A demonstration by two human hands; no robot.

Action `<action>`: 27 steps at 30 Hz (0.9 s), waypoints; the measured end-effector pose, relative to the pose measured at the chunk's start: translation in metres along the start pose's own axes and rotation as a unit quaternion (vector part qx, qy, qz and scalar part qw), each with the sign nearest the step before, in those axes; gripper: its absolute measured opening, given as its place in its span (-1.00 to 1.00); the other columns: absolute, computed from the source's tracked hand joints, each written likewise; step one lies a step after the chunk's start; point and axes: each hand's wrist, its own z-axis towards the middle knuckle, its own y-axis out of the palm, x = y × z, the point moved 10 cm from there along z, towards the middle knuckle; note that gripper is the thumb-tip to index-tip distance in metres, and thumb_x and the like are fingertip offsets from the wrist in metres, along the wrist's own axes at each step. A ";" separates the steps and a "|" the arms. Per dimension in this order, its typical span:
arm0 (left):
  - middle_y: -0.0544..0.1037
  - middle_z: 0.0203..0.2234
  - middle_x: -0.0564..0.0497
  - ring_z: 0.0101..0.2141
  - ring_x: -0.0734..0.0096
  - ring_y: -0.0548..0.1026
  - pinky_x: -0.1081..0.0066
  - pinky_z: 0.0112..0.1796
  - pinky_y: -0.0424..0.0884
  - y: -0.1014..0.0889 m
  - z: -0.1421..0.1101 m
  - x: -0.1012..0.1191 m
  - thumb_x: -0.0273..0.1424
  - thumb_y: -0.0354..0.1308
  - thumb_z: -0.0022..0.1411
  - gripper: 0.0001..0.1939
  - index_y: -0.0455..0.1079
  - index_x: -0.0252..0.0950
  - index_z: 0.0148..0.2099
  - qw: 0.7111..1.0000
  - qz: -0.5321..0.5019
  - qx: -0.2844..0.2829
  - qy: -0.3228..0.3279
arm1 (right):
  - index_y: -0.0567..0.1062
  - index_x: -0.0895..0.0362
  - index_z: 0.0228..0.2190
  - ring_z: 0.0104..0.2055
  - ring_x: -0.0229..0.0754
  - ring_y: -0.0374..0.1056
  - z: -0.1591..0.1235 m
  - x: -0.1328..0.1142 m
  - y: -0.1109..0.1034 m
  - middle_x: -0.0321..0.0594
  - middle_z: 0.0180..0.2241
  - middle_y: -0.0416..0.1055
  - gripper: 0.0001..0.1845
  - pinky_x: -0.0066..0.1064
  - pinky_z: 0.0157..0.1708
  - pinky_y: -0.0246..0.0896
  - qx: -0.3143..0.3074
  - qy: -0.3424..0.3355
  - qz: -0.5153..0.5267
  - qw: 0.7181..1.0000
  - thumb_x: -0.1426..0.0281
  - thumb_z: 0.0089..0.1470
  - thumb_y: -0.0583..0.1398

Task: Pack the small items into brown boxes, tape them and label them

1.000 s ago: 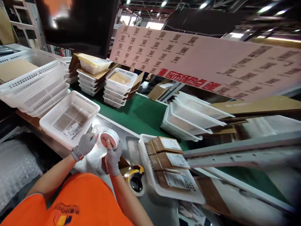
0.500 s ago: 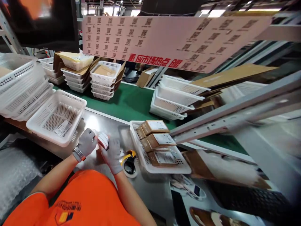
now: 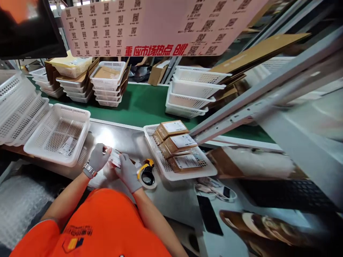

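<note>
Round tin point(image 3: 115, 157) lowered to bench; both hands point(image 3: 114, 165) gripping it; tin label unreadable; banner point(image 3: 157, 50) red Chinese txt.

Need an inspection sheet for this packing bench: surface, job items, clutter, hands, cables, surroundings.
Surface: shiny metal bench beside a green conveyor belt.
Job's things: small round white-and-pink container, held in both hands.
Clutter: yellow-and-black tape dispenser; white perforated basket holding labelled brown cardboard boxes; second white basket containing a paper slip.
Grippers: left hand and right hand, grey-gloved, both gripping the container.
Cables: nothing seen.
Surroundings: stacked white baskets, overhead code sheet.
</note>
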 end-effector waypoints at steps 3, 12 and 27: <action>0.71 -0.14 -0.13 -0.17 0.22 0.65 0.27 -0.08 0.55 0.013 0.000 -0.020 -0.38 0.48 0.38 -0.79 0.62 -0.33 -0.01 0.998 -0.060 -0.013 -0.015 | 0.56 0.15 0.20 0.06 0.05 0.58 0.001 0.009 0.006 0.03 0.12 0.58 -0.51 -0.20 0.07 0.56 0.020 0.019 0.028 0.999 0.48 0.24 0.34; 0.70 -0.22 -0.14 -0.22 0.21 0.62 0.31 -0.19 0.46 0.045 -0.011 -0.001 -0.57 0.27 0.47 -0.82 0.63 -0.29 -0.23 0.995 0.035 -0.067 0.068 | 0.58 0.08 0.11 0.05 0.12 0.61 0.001 0.042 0.029 0.00 0.04 0.65 -0.50 -0.07 0.07 0.56 0.045 0.103 0.165 0.980 0.27 0.15 0.39; 0.74 -0.12 -0.11 -0.13 0.15 0.71 0.25 -0.09 0.60 0.052 -0.028 -0.010 -0.44 0.40 0.41 -0.82 0.58 -0.25 0.03 0.998 -0.006 -0.009 0.062 | 0.52 0.16 0.42 0.42 0.26 0.48 -0.012 0.070 0.041 0.13 0.41 0.53 -0.03 0.09 0.40 0.47 0.096 0.214 0.340 0.911 -0.02 0.08 0.38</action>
